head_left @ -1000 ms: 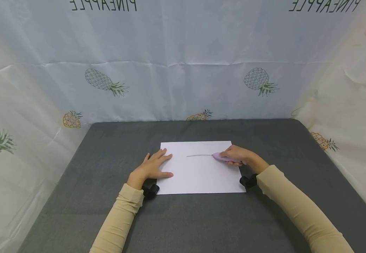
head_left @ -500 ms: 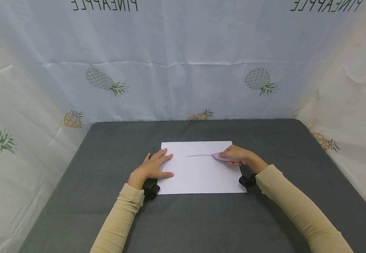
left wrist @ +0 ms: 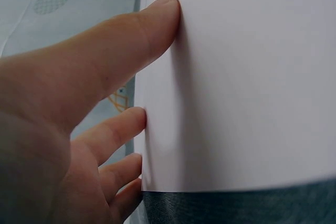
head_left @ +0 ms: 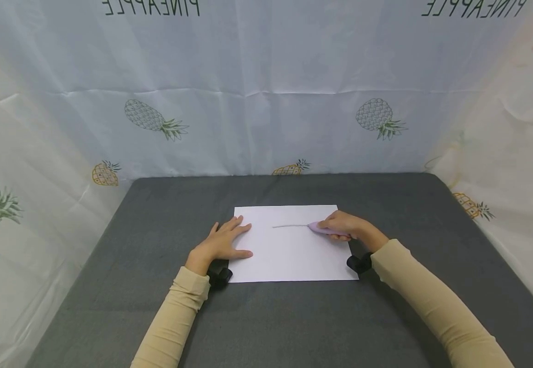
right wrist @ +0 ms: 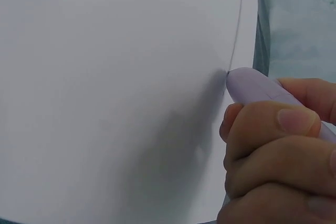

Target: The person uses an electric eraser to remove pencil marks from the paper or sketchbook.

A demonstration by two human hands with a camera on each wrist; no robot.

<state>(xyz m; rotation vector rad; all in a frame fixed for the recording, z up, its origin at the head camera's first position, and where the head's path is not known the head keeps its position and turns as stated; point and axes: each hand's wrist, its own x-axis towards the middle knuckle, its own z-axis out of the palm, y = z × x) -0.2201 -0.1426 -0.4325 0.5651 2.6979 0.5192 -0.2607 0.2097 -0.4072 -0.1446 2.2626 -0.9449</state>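
A white sheet of paper point(head_left: 289, 260) lies flat. In the head view, my left hand point(head_left: 220, 242) rests on its left edge, fingers and thumb spread. The thumb point(left wrist: 152, 30) touches the sheet in the left wrist view, with the other fingertips along the edge. My right hand point(head_left: 346, 225) grips a light purple, rounded cutter point(right wrist: 257, 85) near the paper's upper right. Curled fingers wrap its body and cover much of it. Its narrow tip meets the paper at a thin, dark, slit-like line point(right wrist: 239, 24), which runs leftward from the tip in the head view.
A dark grey cloth-covered table point(head_left: 266, 327) extends around the paper on all sides. Behind it hangs a pale curtain point(head_left: 266, 128) printed with pineapples. Black wrist mounts point(head_left: 360, 263) sit under both wrists, near the paper's lower corners.
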